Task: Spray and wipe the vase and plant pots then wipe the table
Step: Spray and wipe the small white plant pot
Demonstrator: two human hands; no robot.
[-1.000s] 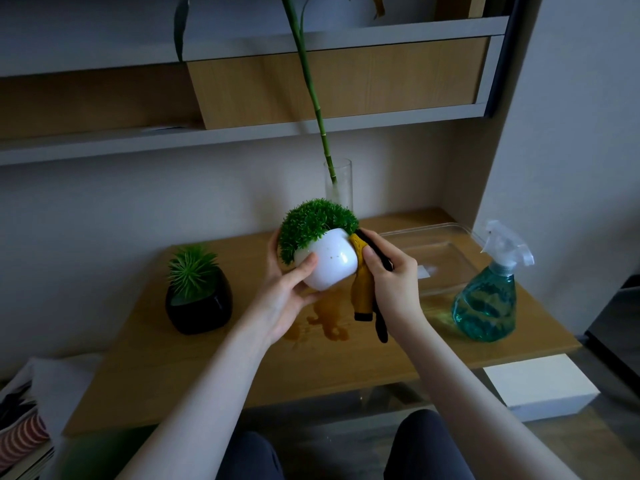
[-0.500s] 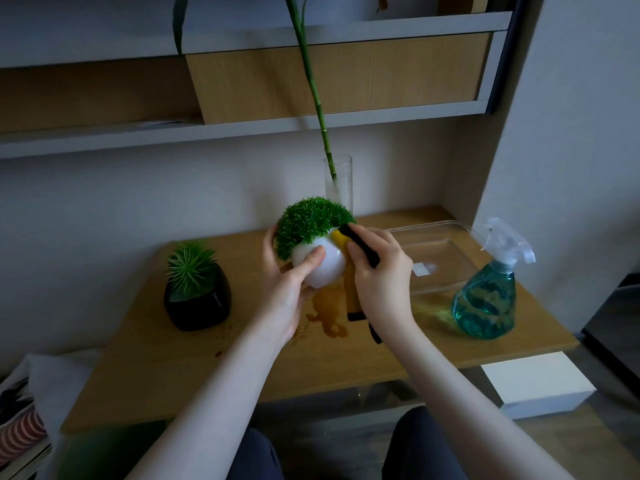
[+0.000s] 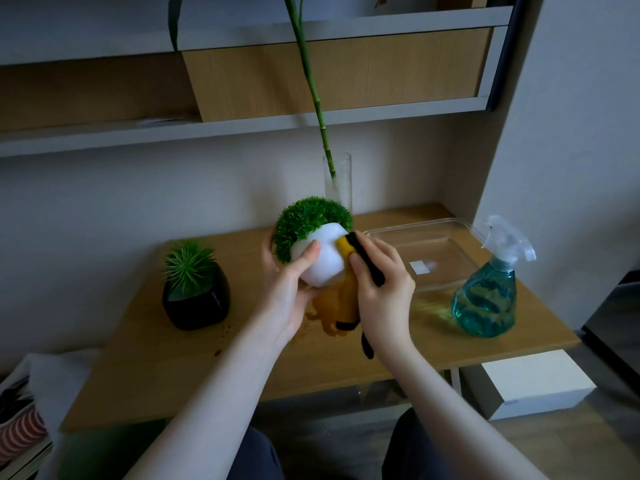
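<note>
My left hand (image 3: 289, 289) grips a round white pot (image 3: 323, 259) with a green mossy plant, lifted above the wooden table (image 3: 173, 368) and tilted left. My right hand (image 3: 384, 289) holds a yellow cloth with black edging (image 3: 348, 299) against the pot's right side. A black pot (image 3: 196, 299) with a spiky green plant stands at the left of the table. A tall clear glass vase (image 3: 337, 183) with a bamboo stem stands at the back. A spray bottle (image 3: 486, 296) of blue-green liquid stands at the right.
A clear plastic tray (image 3: 446, 261) lies at the back right of the table. A brownish wet stain (image 3: 322, 311) marks the table under my hands. Shelves hang above. A white box (image 3: 533, 382) sits on the floor at the right, striped items at lower left.
My right hand slid the cloth up along the white pot's right side, toward the rim. My left hand keeps holding the pot, thumb across its front.
</note>
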